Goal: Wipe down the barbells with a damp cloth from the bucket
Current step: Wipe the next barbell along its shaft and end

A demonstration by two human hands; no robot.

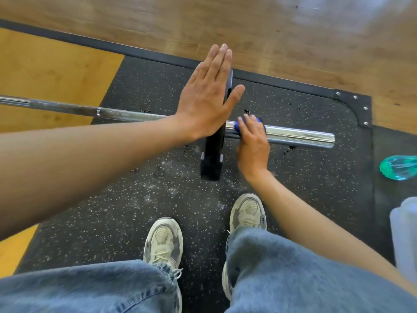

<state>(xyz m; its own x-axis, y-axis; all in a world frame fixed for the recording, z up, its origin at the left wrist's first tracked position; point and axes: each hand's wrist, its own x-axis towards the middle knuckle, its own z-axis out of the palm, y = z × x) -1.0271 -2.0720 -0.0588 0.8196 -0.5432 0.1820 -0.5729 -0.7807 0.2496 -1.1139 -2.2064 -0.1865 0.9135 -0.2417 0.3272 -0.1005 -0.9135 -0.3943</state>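
Chrome barbell sleeve (297, 136) under right hand (252, 147) gripping blue cloth (237, 125).

A black speckled rubber mat (126, 199) covers the floor, edged by a dark metal frame (352, 102) with bolted corner. Beyond it lies wood flooring (293, 41); a yellow wood panel (52, 75) adjoins the mat at left. On the mat stand a barbell's black plate (212, 159) and two sneakers (163, 240). A teal bottle (398, 170) lies at right.

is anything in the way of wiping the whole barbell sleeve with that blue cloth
Yes. The black plate sits on the sleeve just inboard of the blue cloth under the right hand; the left hand presses flat against it.
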